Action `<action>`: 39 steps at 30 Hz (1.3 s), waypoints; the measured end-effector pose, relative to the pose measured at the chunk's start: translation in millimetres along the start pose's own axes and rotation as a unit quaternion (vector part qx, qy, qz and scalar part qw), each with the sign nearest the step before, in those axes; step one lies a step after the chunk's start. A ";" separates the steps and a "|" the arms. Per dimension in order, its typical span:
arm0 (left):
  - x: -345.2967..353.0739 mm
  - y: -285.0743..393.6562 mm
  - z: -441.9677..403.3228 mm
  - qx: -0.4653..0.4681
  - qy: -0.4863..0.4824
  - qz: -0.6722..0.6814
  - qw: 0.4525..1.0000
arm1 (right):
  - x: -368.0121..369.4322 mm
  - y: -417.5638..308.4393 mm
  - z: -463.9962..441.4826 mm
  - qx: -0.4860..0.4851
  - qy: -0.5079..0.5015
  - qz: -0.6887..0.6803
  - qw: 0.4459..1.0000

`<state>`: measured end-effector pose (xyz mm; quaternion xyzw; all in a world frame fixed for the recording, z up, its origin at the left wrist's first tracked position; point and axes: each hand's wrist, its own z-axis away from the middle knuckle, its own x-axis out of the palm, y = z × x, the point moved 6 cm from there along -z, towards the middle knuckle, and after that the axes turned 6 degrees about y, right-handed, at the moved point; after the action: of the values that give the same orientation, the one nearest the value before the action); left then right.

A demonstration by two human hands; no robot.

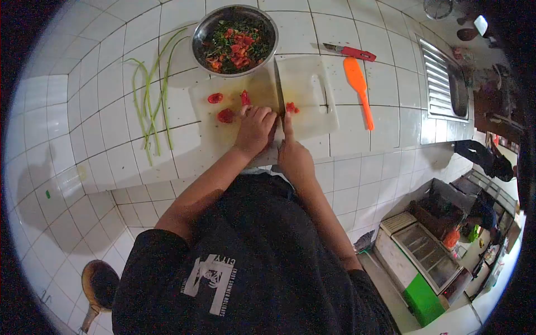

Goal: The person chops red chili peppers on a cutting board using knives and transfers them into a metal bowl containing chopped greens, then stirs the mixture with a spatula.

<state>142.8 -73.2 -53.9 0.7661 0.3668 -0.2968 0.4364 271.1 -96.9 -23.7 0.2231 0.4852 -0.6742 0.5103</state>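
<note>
My right hand grips a knife, its index finger stretched along the spine. The knife's blade points away from me over the white cutting board. Close to its left, my left hand is closed with bent fingers pressed down on the board; what lies beneath them is mostly hidden. A red tomato piece shows at its fingertips. Two more tomato pieces, one cut open and one darker, lie left of that hand. Small chopped tomato bits sit right of the blade.
A metal bowl of chopped greens and tomato stands behind the board. Long green stalks lie to the left. At right are an orange spatula, a red-handled knife and a sink. A pan hangs lower left.
</note>
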 end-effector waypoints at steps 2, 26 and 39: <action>2.8 -1.6 3.0 0.003 -0.016 -0.007 1.000 | -2.6 -1.2 -6.7 -0.001 0.036 -0.035 0.999; -58.8 -26.9 18.9 -0.103 0.020 -0.094 0.990 | -45.7 -2.3 19.6 -0.033 0.137 -0.120 0.983; -42.9 -21.2 -1.0 -0.118 -0.011 -0.078 0.990 | 7.6 20.9 -7.5 0.073 0.047 -0.472 0.877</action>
<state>101.7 -77.8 -29.8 0.6753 0.4531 -0.2930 0.5028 285.7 -94.0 -41.9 0.0355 0.5058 -0.8572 0.0902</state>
